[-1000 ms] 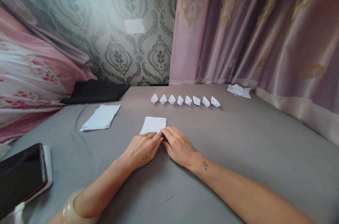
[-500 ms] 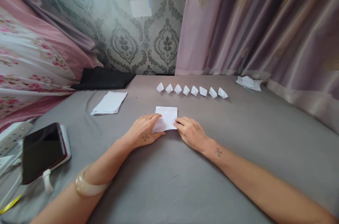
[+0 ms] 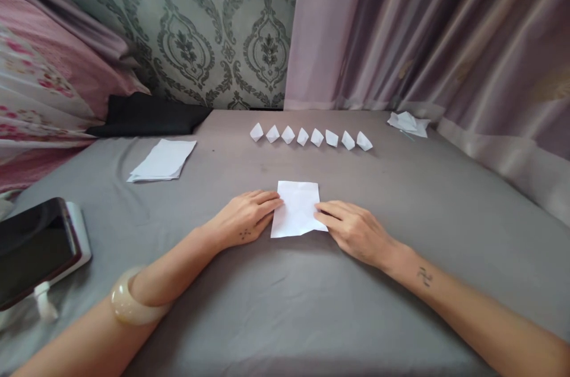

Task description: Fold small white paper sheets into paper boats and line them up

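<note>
We see a white sheet at the middle of the frame, and above it folded papers, also white, on grey cloth. At the top left we find grey-green wallpaper with dark ornamental medallions; at the upper right, a mauve curtain with golden motifs. The fabric at the left edge is pink and white, with reddish flowers.

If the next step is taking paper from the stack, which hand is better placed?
Probably the left hand: it is nearer the paper stack, while the right hand touches the right edge of the sheet.
</note>
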The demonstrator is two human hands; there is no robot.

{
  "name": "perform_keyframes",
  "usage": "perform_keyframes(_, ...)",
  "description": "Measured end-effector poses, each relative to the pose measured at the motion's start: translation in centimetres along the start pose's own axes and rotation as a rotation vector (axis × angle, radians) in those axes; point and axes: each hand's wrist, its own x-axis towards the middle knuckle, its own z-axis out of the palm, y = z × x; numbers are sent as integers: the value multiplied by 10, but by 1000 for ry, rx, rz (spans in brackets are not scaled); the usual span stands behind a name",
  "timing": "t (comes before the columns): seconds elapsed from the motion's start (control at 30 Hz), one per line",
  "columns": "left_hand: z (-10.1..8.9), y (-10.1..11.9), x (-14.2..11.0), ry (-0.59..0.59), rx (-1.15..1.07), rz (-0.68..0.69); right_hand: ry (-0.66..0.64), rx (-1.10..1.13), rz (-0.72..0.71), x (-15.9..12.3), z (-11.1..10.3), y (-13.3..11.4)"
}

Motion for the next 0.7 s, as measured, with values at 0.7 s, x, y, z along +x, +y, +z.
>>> perform_keyframes(0.7, 8, 8, 17, 110, -381, -435, 115, 405, 376, 21, 13, 7)
